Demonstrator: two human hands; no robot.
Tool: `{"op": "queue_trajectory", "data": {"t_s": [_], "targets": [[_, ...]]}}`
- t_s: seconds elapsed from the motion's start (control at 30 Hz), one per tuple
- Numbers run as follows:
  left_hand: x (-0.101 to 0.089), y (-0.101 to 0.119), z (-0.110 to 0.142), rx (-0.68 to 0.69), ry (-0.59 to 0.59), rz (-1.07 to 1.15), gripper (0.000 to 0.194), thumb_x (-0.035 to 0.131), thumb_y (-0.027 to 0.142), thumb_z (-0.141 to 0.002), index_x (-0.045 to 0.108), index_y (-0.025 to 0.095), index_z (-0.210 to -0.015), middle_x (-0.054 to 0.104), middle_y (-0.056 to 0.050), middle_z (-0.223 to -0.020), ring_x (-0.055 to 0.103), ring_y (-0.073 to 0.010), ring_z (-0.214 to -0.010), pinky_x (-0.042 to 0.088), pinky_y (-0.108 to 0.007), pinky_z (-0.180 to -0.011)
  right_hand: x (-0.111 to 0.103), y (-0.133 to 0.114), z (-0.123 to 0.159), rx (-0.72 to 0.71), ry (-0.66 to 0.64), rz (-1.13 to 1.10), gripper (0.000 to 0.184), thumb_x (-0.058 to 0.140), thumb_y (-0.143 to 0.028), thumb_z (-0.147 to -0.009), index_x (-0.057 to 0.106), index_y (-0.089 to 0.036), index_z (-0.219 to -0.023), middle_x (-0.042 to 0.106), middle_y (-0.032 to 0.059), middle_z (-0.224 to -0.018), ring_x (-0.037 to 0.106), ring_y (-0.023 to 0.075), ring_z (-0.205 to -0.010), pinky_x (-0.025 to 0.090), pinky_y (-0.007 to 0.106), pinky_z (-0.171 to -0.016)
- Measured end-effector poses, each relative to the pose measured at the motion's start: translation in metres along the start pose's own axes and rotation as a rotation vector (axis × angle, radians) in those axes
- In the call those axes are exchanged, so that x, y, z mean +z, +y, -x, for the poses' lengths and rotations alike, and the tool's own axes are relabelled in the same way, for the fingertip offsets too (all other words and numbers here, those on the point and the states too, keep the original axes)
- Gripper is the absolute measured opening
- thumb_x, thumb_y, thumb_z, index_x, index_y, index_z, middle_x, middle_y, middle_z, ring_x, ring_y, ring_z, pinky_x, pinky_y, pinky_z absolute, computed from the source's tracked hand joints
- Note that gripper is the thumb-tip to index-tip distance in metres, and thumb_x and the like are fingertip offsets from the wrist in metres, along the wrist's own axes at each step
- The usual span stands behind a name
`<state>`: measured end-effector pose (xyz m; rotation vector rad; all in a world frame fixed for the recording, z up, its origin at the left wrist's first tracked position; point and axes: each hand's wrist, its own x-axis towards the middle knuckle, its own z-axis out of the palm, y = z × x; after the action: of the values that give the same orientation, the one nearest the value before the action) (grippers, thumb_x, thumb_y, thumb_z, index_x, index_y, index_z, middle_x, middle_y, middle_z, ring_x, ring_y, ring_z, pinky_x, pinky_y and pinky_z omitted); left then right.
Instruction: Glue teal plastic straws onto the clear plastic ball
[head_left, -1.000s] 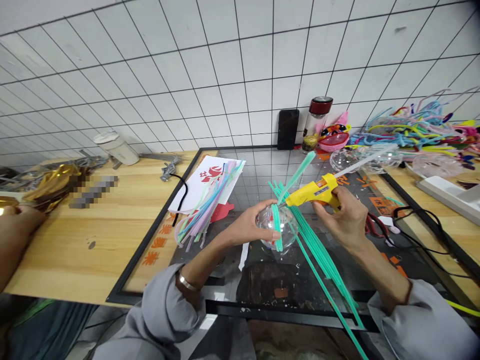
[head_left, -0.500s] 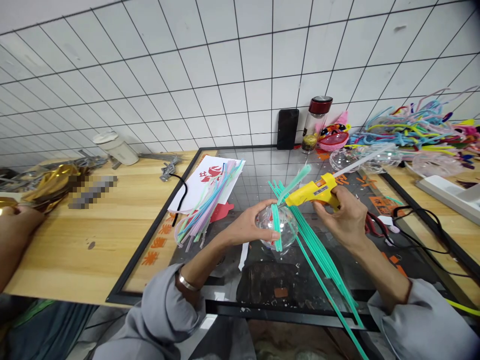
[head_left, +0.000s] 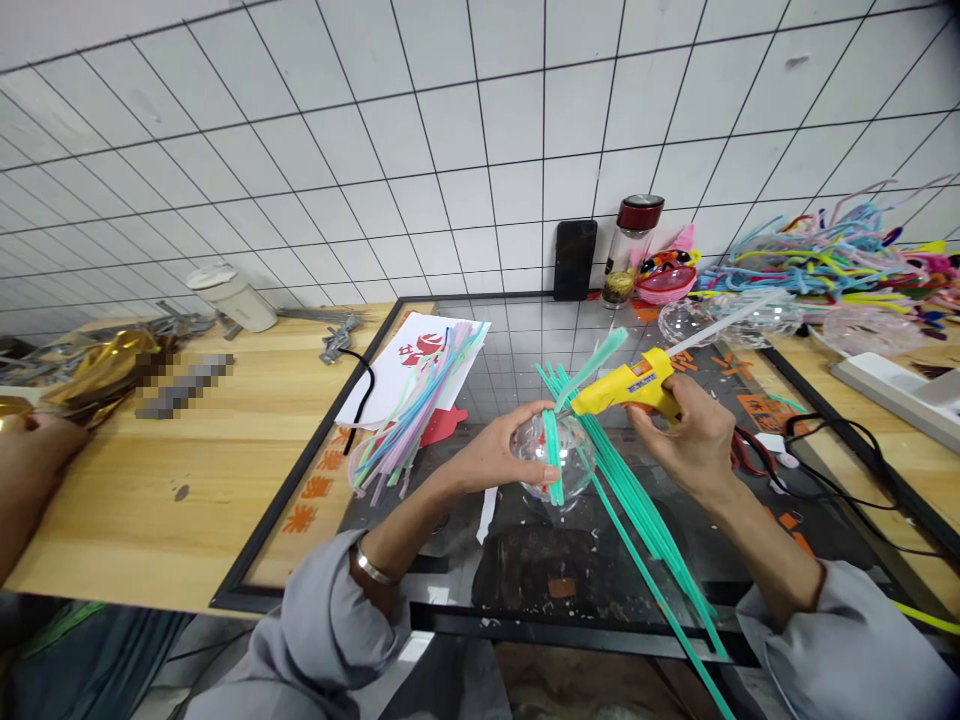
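Observation:
My left hand (head_left: 506, 450) is closed around the left side of a clear plastic ball (head_left: 576, 462), thumb pressed near the green pipe cleaners (head_left: 554, 450) that run down its front. From the top of the ball a pale green pipe-cleaner end (head_left: 606, 348) sticks up to the right. My right hand (head_left: 686, 430) grips a yellow glue gun (head_left: 626, 387), with a white glue stick (head_left: 720, 325) out of its back. The nozzle points at the ball's top, close to the strips; whether it touches I cannot tell. Loose green pipe cleaners (head_left: 637, 500) lie under and beside the ball.
Pastel pipe cleaners (head_left: 411, 420) lie on white paper (head_left: 375, 372) to the left. At the back stand a phone (head_left: 575, 260) and a glass bottle (head_left: 626, 262). A heap of coloured pipe cleaners (head_left: 817, 250) is at right, above black cable (head_left: 847, 480). Another person's hand (head_left: 52, 445) is far left.
The pale green pipe-cleaner end has shifted very slightly to the right. Both hands, the ball and the glue gun hold nearly the same position.

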<state>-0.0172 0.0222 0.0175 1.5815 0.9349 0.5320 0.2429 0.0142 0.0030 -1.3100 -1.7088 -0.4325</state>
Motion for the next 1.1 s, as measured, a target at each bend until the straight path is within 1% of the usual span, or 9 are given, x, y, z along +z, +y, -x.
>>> {"op": "queue_trajectory", "data": {"t_s": [0.13, 0.3, 0.4, 0.5, 0.6, 0.73, 0.9, 1.1], "targets": [[0.0002, -0.0004, -0.0002, 0.006, -0.001, 0.003, 0.090, 0.082, 0.038, -0.063, 0.043, 0.019, -0.142, 0.061, -0.007, -0.117, 0.058, -0.0253, -0.107, 0.047, -0.038, -0.096, -0.0005, 0.0001, -0.0002, -0.014, 0.000, -0.025, 0.017, 0.061, -0.033, -0.078, 0.048, -0.022, -0.077, 0.054, -0.0022, -0.062, 0.044, 0.0122, -0.050, 0.033, 0.027, -0.049], [0.0004, -0.0012, -0.0009, 0.010, -0.015, 0.024, 0.090, 0.082, 0.038, -0.063, 0.043, 0.019, -0.142, 0.062, -0.006, -0.112, 0.059, -0.0238, -0.102, 0.048, -0.037, -0.093, -0.0010, 0.0009, -0.0002, 0.012, -0.020, -0.022, 0.019, 0.060, -0.036, -0.078, 0.047, -0.023, -0.075, 0.051, -0.0027, -0.060, 0.042, 0.0121, -0.049, 0.032, 0.027, -0.049], [0.0002, -0.0010, -0.0007, 0.006, -0.017, 0.027, 0.089, 0.082, 0.037, -0.064, 0.043, 0.020, -0.142, 0.062, -0.005, -0.109, 0.059, -0.0227, -0.099, 0.048, -0.036, -0.091, -0.0007, 0.0021, 0.0006, -0.007, -0.013, -0.020, 0.018, 0.060, -0.034, -0.078, 0.047, -0.023, -0.075, 0.051, -0.0028, -0.060, 0.042, 0.0119, -0.049, 0.032, 0.027, -0.049], [0.0001, -0.0007, -0.0002, 0.000, -0.017, 0.021, 0.089, 0.082, 0.037, -0.064, 0.043, 0.020, -0.142, 0.062, -0.005, -0.108, 0.059, -0.0227, -0.099, 0.048, -0.036, -0.091, -0.0001, 0.0036, 0.0013, -0.013, -0.005, -0.017, 0.018, 0.061, -0.035, -0.078, 0.047, -0.023, -0.076, 0.052, -0.0027, -0.061, 0.043, 0.0122, -0.049, 0.032, 0.027, -0.049], [0.0001, -0.0010, -0.0003, 0.011, -0.018, 0.026, 0.088, 0.082, 0.037, -0.063, 0.044, 0.019, -0.141, 0.062, -0.005, -0.107, 0.059, -0.0226, -0.099, 0.048, -0.036, -0.091, -0.0005, 0.0042, 0.0013, 0.010, -0.026, -0.012, 0.019, 0.060, -0.037, -0.077, 0.048, -0.023, -0.076, 0.051, -0.0025, -0.060, 0.044, 0.0127, -0.049, 0.032, 0.027, -0.049], [0.0002, -0.0004, -0.0008, 0.005, -0.020, 0.028, 0.089, 0.082, 0.037, -0.063, 0.043, 0.019, -0.141, 0.062, -0.005, -0.107, 0.059, -0.0227, -0.098, 0.048, -0.036, -0.090, -0.0027, 0.0031, 0.0000, 0.017, -0.042, -0.022, 0.020, 0.060, -0.038, -0.077, 0.047, -0.023, -0.074, 0.050, -0.0025, -0.059, 0.041, 0.0122, -0.048, 0.032, 0.027, -0.049], [0.0004, 0.0020, -0.0002, 0.009, -0.010, 0.024, 0.088, 0.083, 0.036, -0.063, 0.045, 0.018, -0.140, 0.062, -0.006, -0.109, 0.059, -0.0223, -0.097, 0.048, -0.035, -0.090, -0.0048, 0.0021, -0.0018, -0.010, -0.041, -0.032, 0.020, 0.060, -0.036, -0.078, 0.046, -0.023, -0.074, 0.049, -0.0030, -0.059, 0.041, 0.0119, -0.048, 0.031, 0.027, -0.048], [0.0014, 0.0022, 0.0003, 0.001, -0.017, 0.041, 0.088, 0.083, 0.037, -0.063, 0.044, 0.019, -0.140, 0.063, -0.004, -0.102, 0.062, -0.0221, -0.093, 0.050, -0.035, -0.086, -0.0046, 0.0033, -0.0012, 0.018, -0.060, -0.035, 0.020, 0.059, -0.036, -0.078, 0.044, -0.024, -0.073, 0.049, -0.0028, -0.060, 0.042, 0.0126, -0.050, 0.033, 0.027, -0.050]]}}
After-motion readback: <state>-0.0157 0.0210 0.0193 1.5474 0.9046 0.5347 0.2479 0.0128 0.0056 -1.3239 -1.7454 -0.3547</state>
